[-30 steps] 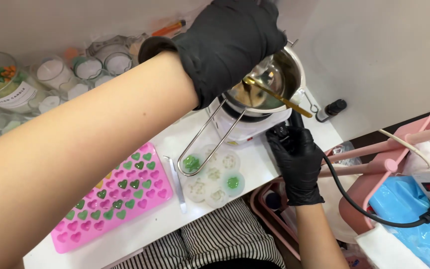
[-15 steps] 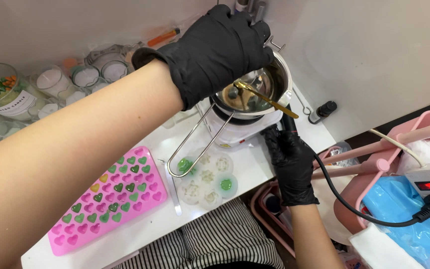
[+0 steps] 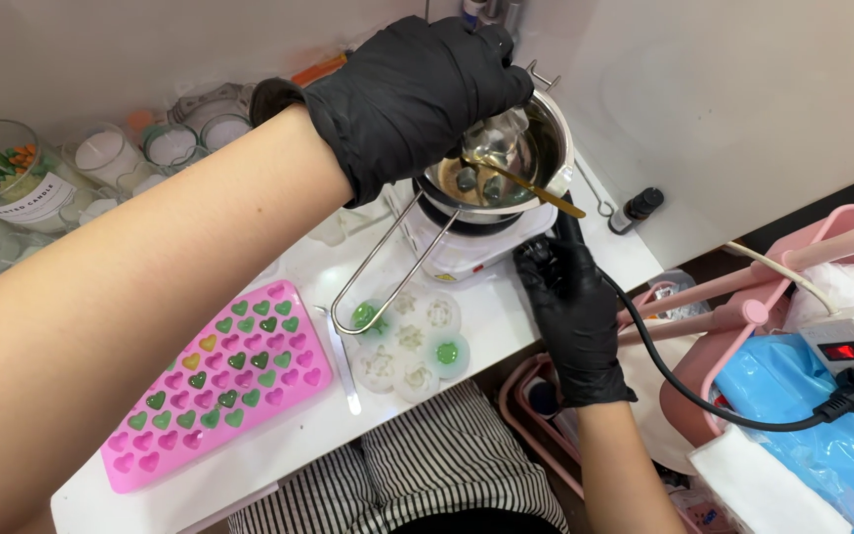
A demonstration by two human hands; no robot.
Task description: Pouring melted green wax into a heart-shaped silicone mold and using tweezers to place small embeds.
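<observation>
My left hand (image 3: pixel 407 89), in a black glove, reaches over a small steel pot (image 3: pixel 546 148) and grips a small clear cup (image 3: pixel 502 131) tilted above the dark liquid inside. The pot sits on a white hot plate (image 3: pixel 467 247), its wire handle (image 3: pixel 378 252) pointing toward me. My right hand (image 3: pixel 570 297), also gloved, pinches the end of a gold spoon (image 3: pixel 531 188) whose bowl lies in the pot. A clear flower mould (image 3: pixel 409 341) with two green-filled cavities lies just below the hot plate.
A pink heart mould (image 3: pixel 219 381) partly filled with green and yellow lies at the left. A thin metal tool (image 3: pixel 341 361) lies between the moulds. Jars and white candles (image 3: pixel 101 153) stand at the back left. A power strip (image 3: pixel 847 351) and black cable (image 3: pixel 684 391) are at the right.
My left hand has stayed over the pot while tilting the cup further. My right hand stays on the spoon. The view has shifted slightly down and left.
</observation>
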